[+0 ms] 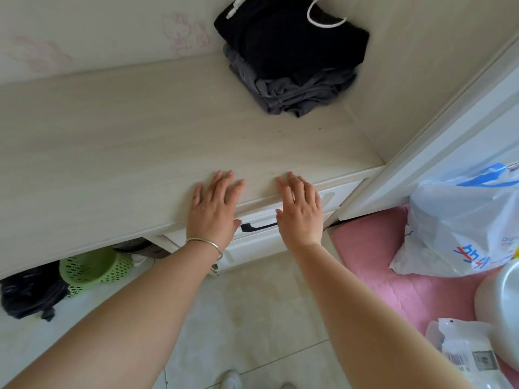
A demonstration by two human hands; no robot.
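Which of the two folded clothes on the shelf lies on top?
The black garment, with a white cord on it, lies on top; the grey garment sits under it, its folds showing in front.

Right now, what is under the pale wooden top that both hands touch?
A green plastic mesh basket, a black bag and a white drawer with a black bar handle show. The pale wooden top covers the rest.

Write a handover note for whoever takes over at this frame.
Left hand and right hand: open, flat at the front edge of the cabinet top, holding nothing.
Folded clothes: stacked at the back right of the top, black over grey, away from the hands.
Drawer under the hands looks shut, its handle not gripped.
Left: probably storing the stack; not yet begun.
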